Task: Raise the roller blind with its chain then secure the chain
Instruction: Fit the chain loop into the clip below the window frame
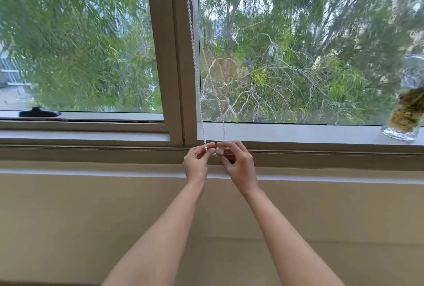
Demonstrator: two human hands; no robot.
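Note:
A white bead chain (193, 56) hangs as two strands from the top of the frame, down along the beige window post (174, 56), to the sill. My left hand (197, 162) pinches the left strand just above the sill edge. My right hand (238, 162) holds a small beige chain holder (219, 151) where the right strand ends. Both hands nearly touch at the fingertips. The roller blind itself is out of view; both panes are uncovered.
A glass vase (403, 111) with plant matter stands on the sill at the far right. A black window handle (39, 112) lies on the left pane's lower frame. A beige wall (91, 217) runs below the sill.

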